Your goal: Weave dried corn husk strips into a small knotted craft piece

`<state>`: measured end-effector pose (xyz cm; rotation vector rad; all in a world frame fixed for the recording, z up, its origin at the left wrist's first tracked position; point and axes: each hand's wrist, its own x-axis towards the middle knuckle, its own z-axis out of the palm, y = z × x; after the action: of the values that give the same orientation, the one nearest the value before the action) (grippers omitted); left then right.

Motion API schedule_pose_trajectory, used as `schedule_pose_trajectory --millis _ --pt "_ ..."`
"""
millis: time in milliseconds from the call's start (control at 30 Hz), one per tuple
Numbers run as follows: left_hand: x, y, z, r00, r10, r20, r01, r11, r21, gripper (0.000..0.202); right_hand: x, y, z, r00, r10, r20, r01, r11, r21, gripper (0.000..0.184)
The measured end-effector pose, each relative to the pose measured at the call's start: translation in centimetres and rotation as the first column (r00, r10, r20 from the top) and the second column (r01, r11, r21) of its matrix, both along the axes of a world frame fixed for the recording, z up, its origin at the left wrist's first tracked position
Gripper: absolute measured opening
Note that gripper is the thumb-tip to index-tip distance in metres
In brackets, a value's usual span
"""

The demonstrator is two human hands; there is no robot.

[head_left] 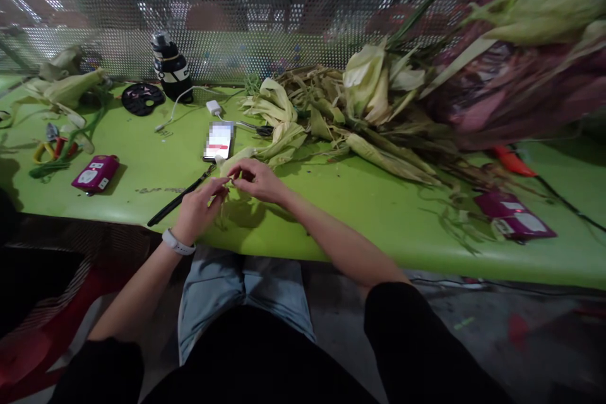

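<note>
- Left hand (201, 205) and right hand (255, 180) meet at the bench's (331, 202) near side; fingers bent, looks like both pinch the near end of a pale husk (235, 158) – exact contact too small to tell.
- Pale husk sits just near of the lit phone (220, 141), thin strands hanging under the hands.
- Progress: this husk looks mid-work, not finished. Big husk heap (379, 88) on the right probably left to do; husk bundle (71, 88) far left – done or waiting, cannot tell.
- Cutting tool (50, 148) lies to the left, not in use.
- Writing: dark scrawl (161, 190) on the bench, left of the hands, illegible.
- Bottle (173, 69), far left: pale lettering on its band, not readable.
- Phone screen pixelated, no text.
- Left purple box (95, 174) and right purple box (516, 218): pale labels, nothing legible.
- Plastic bag (521, 95), far right: print blurred, no brand readable.
</note>
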<state>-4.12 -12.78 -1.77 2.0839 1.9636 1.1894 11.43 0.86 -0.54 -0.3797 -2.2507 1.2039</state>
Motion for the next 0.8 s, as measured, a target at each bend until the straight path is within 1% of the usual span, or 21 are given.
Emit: schedule_pose_trajectory --millis 67,133,200,267,333,400,467,533,600,700,800 --pt "0.1 -0.2 -0.4 0.988 0.017 -0.153 -0.005 0.997 0.078 0.033 -0.1 0.1 0.7 0.997 0.08 0.003 -0.08 0.991 -0.107 0.018" --pt "0.1 -0.3 -0.8 0.962 0.024 -0.27 0.013 0.991 0.135 0.034 -0.3 0.2 1.4 0.986 0.164 0.04 -0.151 0.961 -0.232 0.024" --pt "0.1 -0.4 -1.0 0.93 0.007 -0.368 0.055 0.986 0.158 0.035 -0.5 0.4 2.2 0.969 0.217 0.114 -0.169 0.929 -0.33 0.029" --pt "0.1 -0.5 -1.3 0.89 -0.036 -0.454 0.12 0.98 0.157 0.035 -0.7 0.6 2.9 0.952 0.231 0.202 -0.144 0.918 -0.368 0.029" --pt "0.2 -0.7 -1.5 0.852 -0.083 -0.517 0.181 0.973 0.142 0.034 -0.9 0.8 3.5 0.931 0.218 0.291 -0.114 0.935 -0.337 0.027" --pt "0.4 -0.8 -1.6 0.825 -0.101 -0.555 0.212 0.967 0.139 0.032 -1.0 0.9 4.2 0.905 0.202 0.374 -0.109 0.961 -0.256 0.033" --pt "0.6 -0.8 -1.7 0.81 -0.096 -0.578 0.218 0.965 0.145 0.03 -1.3 0.7 4.8 0.868 0.207 0.45 -0.138 0.974 -0.182 0.042" --pt "0.8 -0.7 -1.8 0.799 -0.076 -0.597 0.206 0.966 0.153 0.027 -1.6 0.4 5.3 0.846 0.208 0.491 -0.172 0.978 -0.118 0.045" --pt "0.8 -0.6 -1.8 0.788 -0.049 -0.614 0.192 0.967 0.17 0.027 -1.9 0.0 5.5 0.853 0.157 0.498 -0.17 0.985 -0.019 0.04" --pt "0.7 -0.5 -1.8 0.786 -0.031 -0.617 0.185 0.965 0.186 0.026 -2.2 -0.3 5.0 0.891 0.095 0.444 -0.166 0.978 0.124 0.025" --pt "0.6 -0.4 -2.0 0.831 -0.079 -0.55 0.182 0.974 0.135 0.026 -2.2 -0.1 4.2 0.926 0.078 0.369 -0.151 0.974 0.171 0.019"
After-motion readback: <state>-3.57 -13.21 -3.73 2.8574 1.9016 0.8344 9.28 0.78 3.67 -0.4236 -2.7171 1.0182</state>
